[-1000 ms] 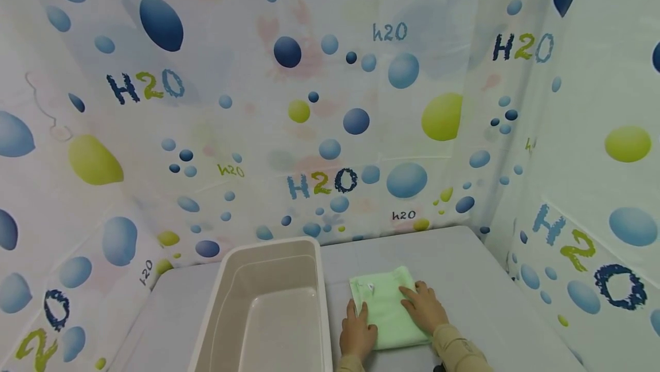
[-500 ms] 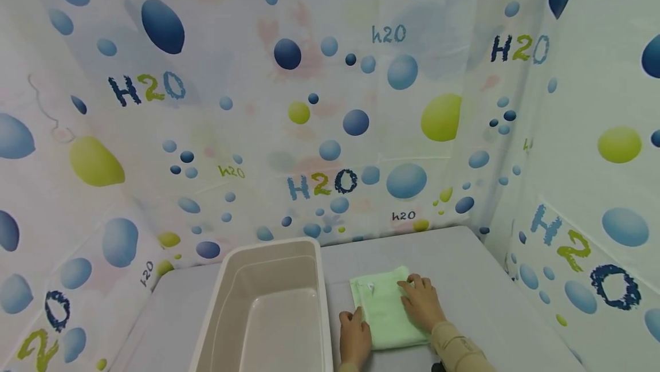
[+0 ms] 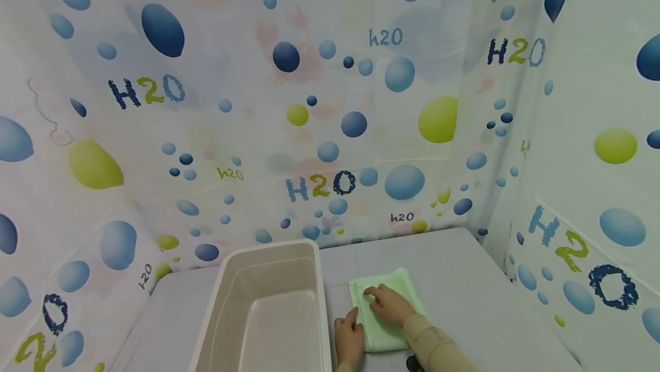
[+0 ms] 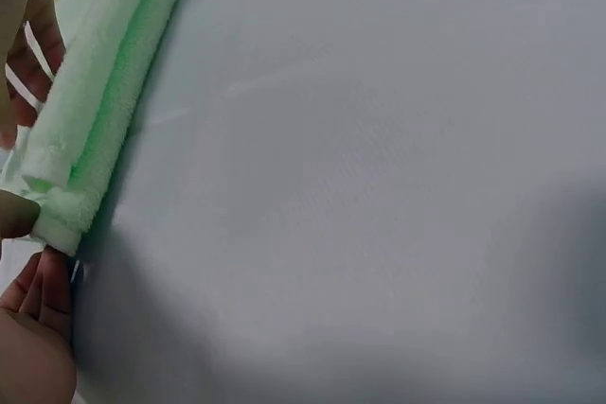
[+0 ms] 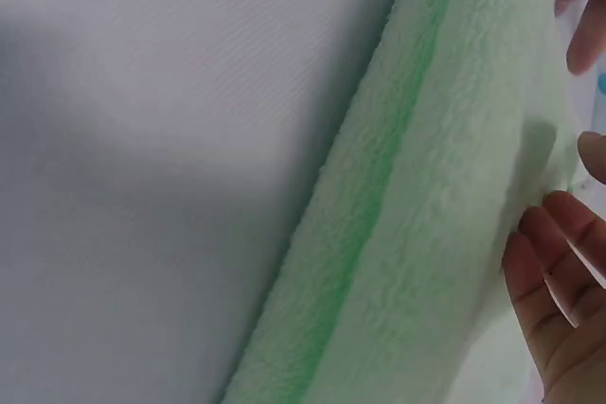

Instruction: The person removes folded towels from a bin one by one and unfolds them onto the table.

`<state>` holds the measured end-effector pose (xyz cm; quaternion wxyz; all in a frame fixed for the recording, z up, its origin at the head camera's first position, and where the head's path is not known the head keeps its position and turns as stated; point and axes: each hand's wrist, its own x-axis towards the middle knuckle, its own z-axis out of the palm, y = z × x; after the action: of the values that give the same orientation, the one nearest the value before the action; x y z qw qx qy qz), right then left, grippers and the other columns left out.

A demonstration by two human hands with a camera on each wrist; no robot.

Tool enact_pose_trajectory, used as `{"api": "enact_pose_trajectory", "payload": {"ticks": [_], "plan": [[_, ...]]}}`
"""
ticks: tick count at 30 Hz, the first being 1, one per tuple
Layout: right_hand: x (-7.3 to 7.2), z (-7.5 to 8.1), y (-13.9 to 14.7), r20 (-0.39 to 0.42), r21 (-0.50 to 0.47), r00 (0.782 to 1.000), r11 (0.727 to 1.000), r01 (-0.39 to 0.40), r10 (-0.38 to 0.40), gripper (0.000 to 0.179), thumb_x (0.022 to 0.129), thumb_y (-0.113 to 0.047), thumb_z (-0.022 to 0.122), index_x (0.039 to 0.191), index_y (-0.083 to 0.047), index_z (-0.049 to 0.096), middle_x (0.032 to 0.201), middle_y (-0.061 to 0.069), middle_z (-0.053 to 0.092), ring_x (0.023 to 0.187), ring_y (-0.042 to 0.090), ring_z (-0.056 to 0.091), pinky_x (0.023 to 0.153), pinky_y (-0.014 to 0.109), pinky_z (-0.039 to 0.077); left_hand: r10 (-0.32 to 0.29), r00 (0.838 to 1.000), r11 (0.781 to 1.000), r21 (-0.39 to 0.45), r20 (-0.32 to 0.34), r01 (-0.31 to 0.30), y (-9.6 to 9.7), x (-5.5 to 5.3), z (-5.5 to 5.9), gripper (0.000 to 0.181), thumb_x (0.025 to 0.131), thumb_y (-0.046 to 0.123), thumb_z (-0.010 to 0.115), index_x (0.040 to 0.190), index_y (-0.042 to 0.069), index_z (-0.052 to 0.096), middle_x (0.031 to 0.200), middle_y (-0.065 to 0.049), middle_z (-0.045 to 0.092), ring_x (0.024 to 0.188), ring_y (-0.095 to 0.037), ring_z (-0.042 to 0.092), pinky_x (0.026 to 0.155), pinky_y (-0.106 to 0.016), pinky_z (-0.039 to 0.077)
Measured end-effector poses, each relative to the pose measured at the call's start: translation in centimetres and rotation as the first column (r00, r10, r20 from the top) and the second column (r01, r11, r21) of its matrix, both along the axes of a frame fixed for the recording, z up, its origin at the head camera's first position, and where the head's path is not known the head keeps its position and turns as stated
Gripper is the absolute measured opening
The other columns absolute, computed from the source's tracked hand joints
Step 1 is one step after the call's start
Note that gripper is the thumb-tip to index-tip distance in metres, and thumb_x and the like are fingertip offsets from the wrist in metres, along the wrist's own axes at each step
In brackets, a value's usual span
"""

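A folded light green towel (image 3: 384, 333) with a fluffy pile lies on the table, its folded layers showing along the edge in both wrist views. At its near left edge is my left hand (image 3: 350, 340); in the left wrist view its thumb (image 4: 13, 215) lies over the end of the folds and its fingers (image 4: 47, 281) sit against the underside, pinching the edge. My right hand (image 3: 393, 306) reaches across the top of the towel towards its upper left, over the small white label. In the right wrist view its fingers (image 5: 559, 253) are loosely extended, tips on the cloth.
A deep beige plastic tub (image 3: 326, 326) stands on the grey-covered table (image 3: 454, 269), just left of the towel and my left hand. Patterned white curtains (image 3: 330, 97) close off the back and sides. A small dark object (image 3: 412, 363) shows beneath my right sleeve.
My right hand has moved left across the towel, from its right side to the label area. My left hand has drawn back from the label along the left edge towards the near corner.
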<state>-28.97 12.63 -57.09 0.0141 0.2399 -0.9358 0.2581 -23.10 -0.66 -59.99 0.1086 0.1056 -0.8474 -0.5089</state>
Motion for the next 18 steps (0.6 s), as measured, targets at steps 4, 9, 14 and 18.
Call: {"api": "enact_pose_trajectory", "payload": {"ticks": [4,9,14,18], "plan": [[-0.2,0.2,-0.9,-0.013,0.097,1.0,0.995,-0.017,0.018,0.016,0.086,-0.022,0.053,0.099,-0.02,0.062,0.08,-0.003,0.05,0.063,0.006,0.042,0.053,0.02,0.034,0.006,1.0,1.0,-0.011,0.009,-0.006,0.1,-0.4,0.5,0.029,0.076,0.001,0.056,0.103,0.005,0.064,0.073,-0.002,0.041,0.063,-0.012,0.033,0.052,-0.019,0.027],[-0.3,0.3,-1.5,-0.027,0.202,1.0,0.979,0.001,0.004,0.019,0.086,-0.029,0.052,0.099,-0.027,0.065,0.082,-0.001,0.048,0.066,0.011,0.043,0.053,0.022,0.034,0.04,0.999,0.999,-0.031,0.034,-0.039,0.5,-1.2,1.3,0.036,0.07,-0.008,0.049,0.099,0.003,0.066,0.074,-0.008,0.044,0.062,-0.015,0.035,0.054,-0.023,0.031],[-0.3,0.4,-2.0,-0.054,0.251,0.999,0.968,0.011,0.002,0.015,0.086,-0.032,0.051,0.095,-0.028,0.062,0.088,0.001,0.05,0.072,0.015,0.047,0.053,0.027,0.037,0.071,0.995,0.997,-0.043,0.071,-0.068,0.6,-1.6,1.9,0.041,0.064,-0.01,0.046,0.095,0.005,0.067,0.077,-0.012,0.049,0.066,-0.018,0.04,0.057,-0.027,0.036],[-0.4,0.3,-2.1,-0.067,0.261,0.998,0.965,0.031,-0.014,0.011,0.084,-0.035,0.054,0.087,-0.026,0.059,0.082,-0.003,0.048,0.068,0.012,0.044,0.049,0.025,0.034,0.074,0.993,0.997,-0.036,0.093,-0.071,0.7,-1.7,2.2,0.04,0.062,-0.01,0.047,0.093,0.005,0.068,0.079,-0.013,0.049,0.067,-0.019,0.04,0.058,-0.026,0.036]]}}
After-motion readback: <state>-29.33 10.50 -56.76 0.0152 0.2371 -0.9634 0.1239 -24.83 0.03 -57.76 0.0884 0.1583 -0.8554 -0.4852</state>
